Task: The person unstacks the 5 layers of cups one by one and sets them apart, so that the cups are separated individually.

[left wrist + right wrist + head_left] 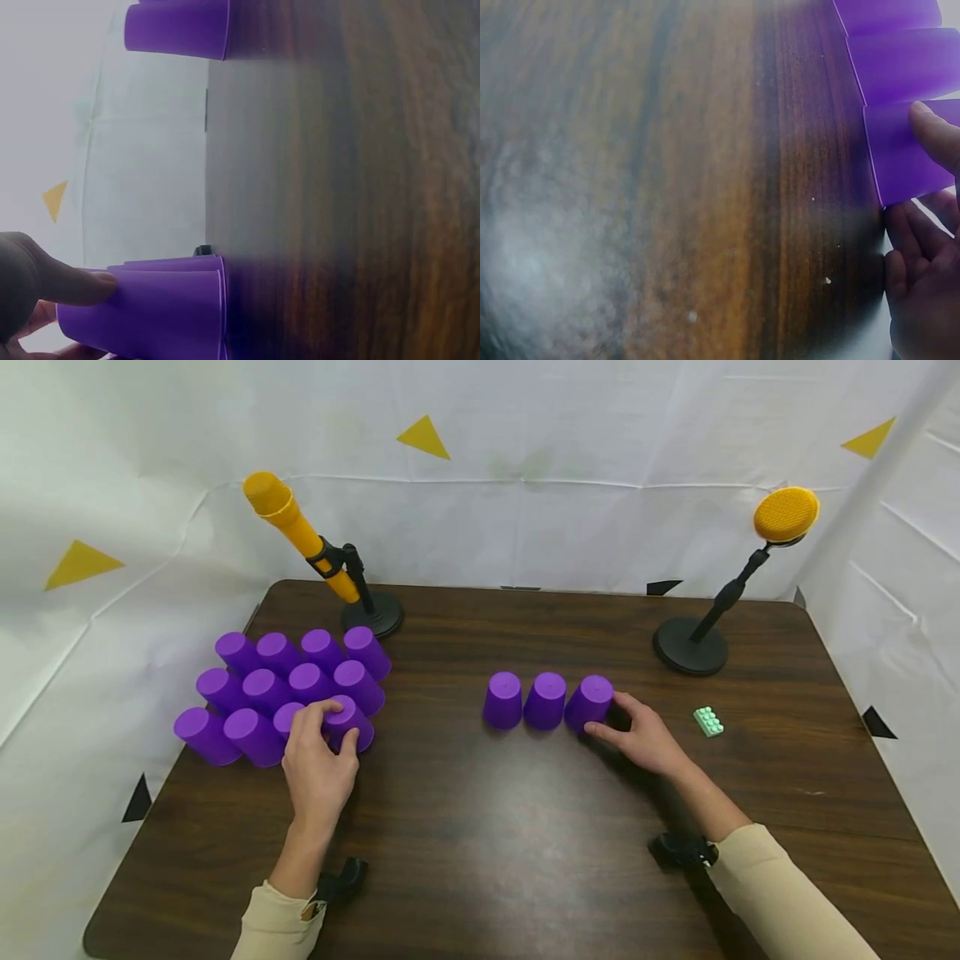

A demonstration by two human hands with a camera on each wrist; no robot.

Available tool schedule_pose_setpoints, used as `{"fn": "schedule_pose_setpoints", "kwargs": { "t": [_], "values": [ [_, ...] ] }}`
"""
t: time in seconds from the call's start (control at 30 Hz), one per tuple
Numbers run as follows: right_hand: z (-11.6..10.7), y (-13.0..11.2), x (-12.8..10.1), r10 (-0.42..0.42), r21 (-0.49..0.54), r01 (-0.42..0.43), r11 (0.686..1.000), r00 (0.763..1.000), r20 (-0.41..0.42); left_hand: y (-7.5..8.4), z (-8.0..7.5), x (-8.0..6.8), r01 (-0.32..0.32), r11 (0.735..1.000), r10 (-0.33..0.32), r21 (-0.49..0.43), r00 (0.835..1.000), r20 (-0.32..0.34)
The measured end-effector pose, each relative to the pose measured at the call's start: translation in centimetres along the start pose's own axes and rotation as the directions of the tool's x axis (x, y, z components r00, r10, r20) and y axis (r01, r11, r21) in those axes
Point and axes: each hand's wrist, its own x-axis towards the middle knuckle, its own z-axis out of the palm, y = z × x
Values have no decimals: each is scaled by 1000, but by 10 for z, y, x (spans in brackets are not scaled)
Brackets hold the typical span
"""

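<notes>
Purple plastic cups stand upside down on the dark wood table (480, 877): the left hand (318, 768) curls round the near-right cup (349, 722) of a cluster of twelve at the table's left, while the right hand (647, 742), fingers fairly straight, touches the right-end cup (589, 702) of a row of three near the middle. No writing or brand is legible anywhere. Only the head view shows the two yellow microphones (300, 531) on black stands and one green toy brick (708, 721); the wrist views show blurred cup walls and fingertips (75, 289).
</notes>
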Motion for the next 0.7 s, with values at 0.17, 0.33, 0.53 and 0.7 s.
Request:
{"fn": "schedule_pose_setpoints", "kwargs": {
  "t": [0.17, 0.33, 0.53, 0.7],
  "values": [
    [0, 0, 0, 4, 0, -4, 1000, 1000, 6, -2, 2, -1, 8, 1000, -8, 11, 1000, 4],
    [-1, -1, 0, 8, -2, -8, 1000, 1000, 8, -4, 3, -1, 8, 1000, -8, 15, 1000, 3],
    [0, 0, 0, 1, 8, -1, 1000, 1000, -5, -6, 3, 0, -8, 1000, 8, 15, 1000, -4],
    [0, 1, 1, -6, 16, 6, 1000, 1000, -6, -3, -2, 2, -28, 999, 28, 24, 1000, -13]
  ]
}}
